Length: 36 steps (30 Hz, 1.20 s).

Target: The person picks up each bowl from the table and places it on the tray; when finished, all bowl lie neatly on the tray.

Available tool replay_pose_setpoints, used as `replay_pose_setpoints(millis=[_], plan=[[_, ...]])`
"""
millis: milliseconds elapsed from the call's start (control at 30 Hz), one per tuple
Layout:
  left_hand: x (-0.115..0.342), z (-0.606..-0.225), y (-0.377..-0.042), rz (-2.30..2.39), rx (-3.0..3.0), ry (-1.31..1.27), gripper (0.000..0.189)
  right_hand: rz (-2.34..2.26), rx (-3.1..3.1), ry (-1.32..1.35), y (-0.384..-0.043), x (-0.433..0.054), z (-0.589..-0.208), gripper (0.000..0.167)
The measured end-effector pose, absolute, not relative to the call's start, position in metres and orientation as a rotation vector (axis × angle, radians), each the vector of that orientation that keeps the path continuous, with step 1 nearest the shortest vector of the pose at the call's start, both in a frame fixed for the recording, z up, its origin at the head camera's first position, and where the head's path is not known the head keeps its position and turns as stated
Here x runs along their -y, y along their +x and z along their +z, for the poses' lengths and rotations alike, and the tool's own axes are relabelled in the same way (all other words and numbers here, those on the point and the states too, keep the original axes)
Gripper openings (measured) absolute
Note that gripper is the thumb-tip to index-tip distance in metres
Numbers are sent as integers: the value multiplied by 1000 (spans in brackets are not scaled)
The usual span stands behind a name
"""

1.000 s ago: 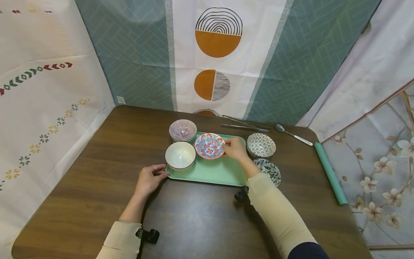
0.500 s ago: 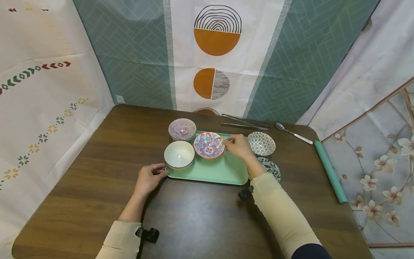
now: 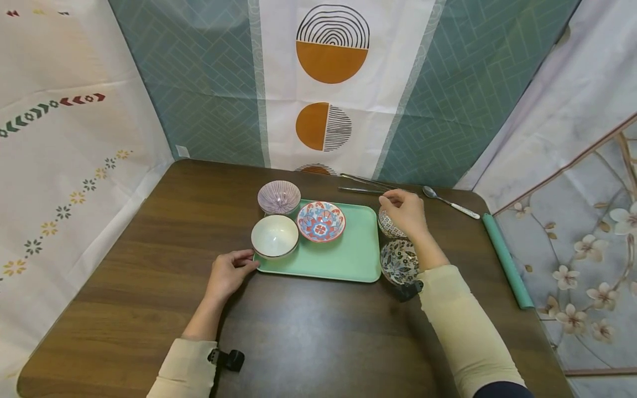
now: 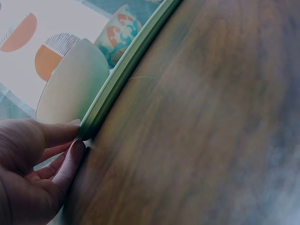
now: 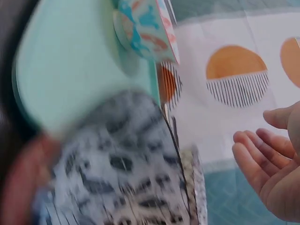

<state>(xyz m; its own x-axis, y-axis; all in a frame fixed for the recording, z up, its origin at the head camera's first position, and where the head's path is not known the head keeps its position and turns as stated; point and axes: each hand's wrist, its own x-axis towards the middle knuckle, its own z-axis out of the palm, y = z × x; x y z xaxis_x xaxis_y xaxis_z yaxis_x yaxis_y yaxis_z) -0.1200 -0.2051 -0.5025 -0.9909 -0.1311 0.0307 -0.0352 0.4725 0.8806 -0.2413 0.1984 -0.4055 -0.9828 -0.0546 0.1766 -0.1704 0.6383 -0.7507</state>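
Observation:
At the near left corner of the green tray (image 3: 348, 260), my left hand (image 3: 229, 275) pinches the rim between thumb and fingers, as the left wrist view shows. A plain white bowl (image 3: 275, 236) and a red-and-blue patterned bowl (image 3: 321, 221) sit on the tray. My right hand (image 3: 408, 213) holds nothing; it hovers over a small-patterned bowl (image 3: 388, 224) right of the tray, partly hiding it. In the right wrist view its fingers (image 5: 255, 161) are loosely bent and apart from any bowl. Just nearer stands a leaf-patterned bowl (image 3: 400, 262), partly behind the wrist.
A purple-striped bowl (image 3: 279, 197) stands by the tray's far left corner. Chopsticks (image 3: 360, 190) and a spoon (image 3: 450, 203) lie toward the back of the wooden table (image 3: 298, 331). A rolled green mat (image 3: 507, 262) lies along the right edge.
My right hand has let go of the red-and-blue bowl, leaving it on the tray, and has moved right to above the small-patterned bowl. My left hand stays at the tray corner.

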Motion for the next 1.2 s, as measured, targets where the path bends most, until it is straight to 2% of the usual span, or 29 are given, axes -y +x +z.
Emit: replay_pose_setpoints(millis=[133,300,633,967,1200], plan=[[206,-502,-119,-1559,2637,173,31,1364,2677,140,-241,-217,-403,35],[207,-501,-118,-1573,2647,189,32,1457,2585,93,-239,-239,-406,29],[205,-501,-119,-1579,2648,183,32,1337,2548,21,-240,-275,-418,28],[206,-503,-119,-1576,2648,171,32,1128,2699,-144,-240,-297,-442,35],[206,-503,-122,-1569,2639,175,32,1108,2948,-86,-243,-298,-451,51]])
